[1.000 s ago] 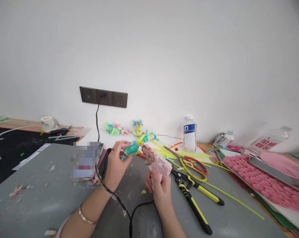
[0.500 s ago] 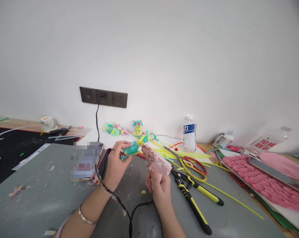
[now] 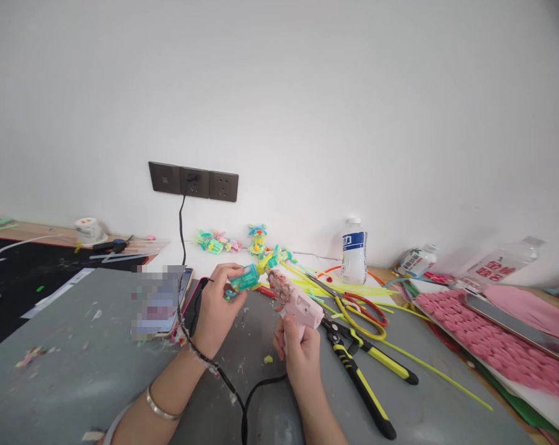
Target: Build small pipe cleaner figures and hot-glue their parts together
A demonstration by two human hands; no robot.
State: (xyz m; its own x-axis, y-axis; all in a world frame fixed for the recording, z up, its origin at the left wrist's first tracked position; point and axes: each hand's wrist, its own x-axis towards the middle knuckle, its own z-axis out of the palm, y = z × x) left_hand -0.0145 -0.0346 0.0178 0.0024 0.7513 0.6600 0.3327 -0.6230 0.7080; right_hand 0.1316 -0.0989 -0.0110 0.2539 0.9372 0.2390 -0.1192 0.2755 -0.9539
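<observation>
Two hands work at lower centre: left hand (image 3: pixel 217 309) grasps one teal craft piece (image 3: pixel 244 277); right hand (image 3: pixel 298 352) grips one pink glue gun (image 3: pixel 298 301). Two bottles (image 3: pixel 354 250) stand right.

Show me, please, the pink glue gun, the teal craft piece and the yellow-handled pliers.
pink glue gun (image 3: pixel 303 307): head view, on its body above the grip.
teal craft piece (image 3: pixel 244 277): head view, on its teal barrel.
yellow-handled pliers (image 3: pixel 362 388): head view, on the nearer handle.
</observation>
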